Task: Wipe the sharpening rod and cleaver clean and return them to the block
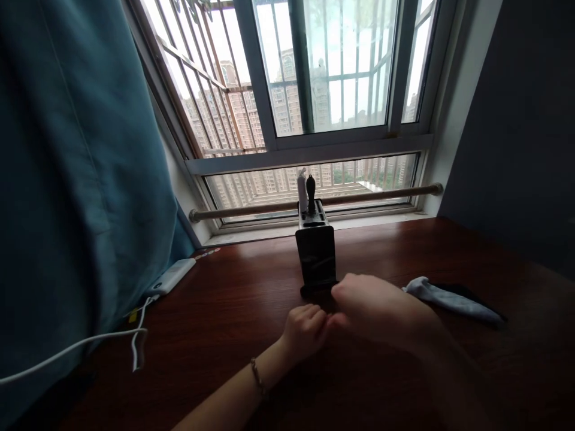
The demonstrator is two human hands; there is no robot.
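My left hand point(306, 328), with a bracelet point(257, 376) on its wrist, is curled closed just above the table, its fingertips against the right hand's fingers. My right hand point(377, 308) is bent inward, closed and somewhat blurred, close to the lower right corner of a black upright holder point(317, 257). What lies between the fingers of the two hands, if anything, is hidden. Out of the holder's slotted top stick a black-handled tool point(311, 190) and a pale, whitish item point(302, 190).
On the reddish-brown table point(251, 281), a grey-white cloth point(449, 299) lies beside something dark at the right. A white power strip point(173, 276) with white cables point(76, 346) is at the left, by the blue curtain point(112, 149). Behind the holder runs a rail point(377, 195) before the window.
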